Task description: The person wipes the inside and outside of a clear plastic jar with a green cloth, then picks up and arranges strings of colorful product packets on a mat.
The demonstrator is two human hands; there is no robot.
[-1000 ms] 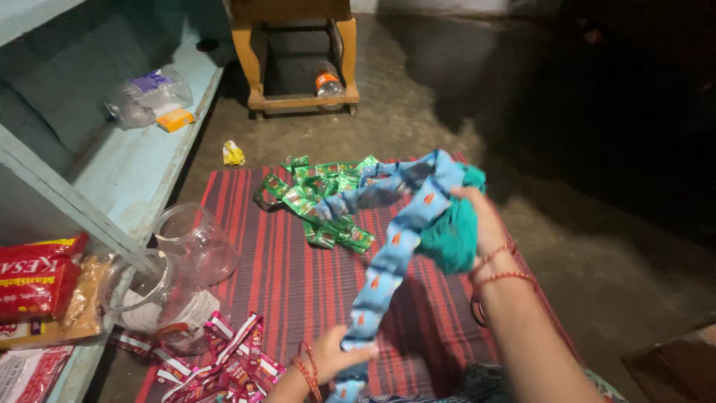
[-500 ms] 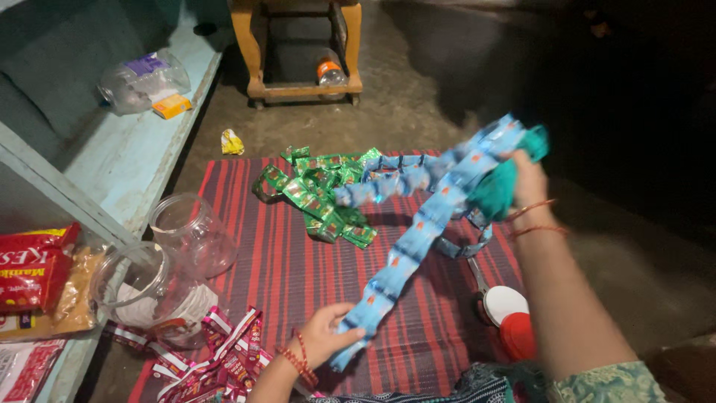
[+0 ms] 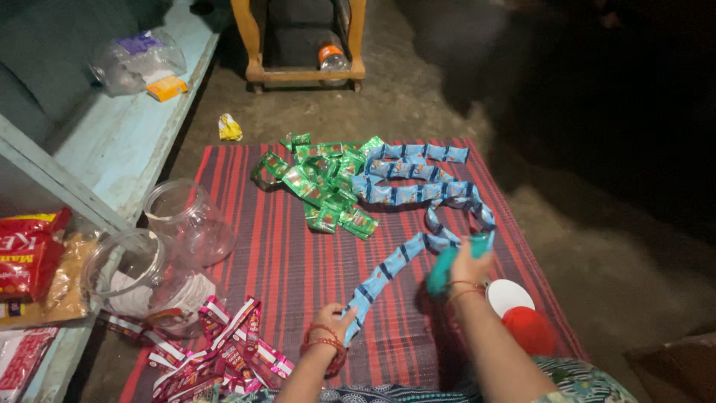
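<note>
Head view. Two clear plastic jars lie on their sides at 9 o'clock of the striped mat [image 3: 291, 254]. The nearer jar [image 3: 138, 280] holds something pale at its bottom; I cannot tell what. The farther jar [image 3: 186, 218] looks empty. A third clear jar [image 3: 134, 61] with a purple label lies on the pale blue ledge [image 3: 112, 149] at 11 o'clock, an orange packet [image 3: 165, 88] just beside it.

On the mat: a heap of green sachet strips [image 3: 321, 183] at 12 o'clock, touching the blue sachet strip [image 3: 406, 192], which lies folded in rows at 1 o'clock and trails down toward me. Pink sachet strips [image 3: 224, 351] are piled at 7 o'clock. A white lid [image 3: 510, 297] and a red lid [image 3: 529, 330] sit at 4 o'clock, just beside my right forearm. A yellow wrapper [image 3: 229, 127] lies on the floor beyond the mat. A wooden frame [image 3: 298, 73] with a bottle [image 3: 331, 57] under it stands at 12 o'clock. Red snack bags [image 3: 30, 254] sit at 9 o'clock.

My left hand [image 3: 334, 322] is low, pinching the near end of the blue strip. My right hand [image 3: 466, 261] is raised, clenched on a teal bundle [image 3: 444, 270] and a higher part of the same strip.
</note>
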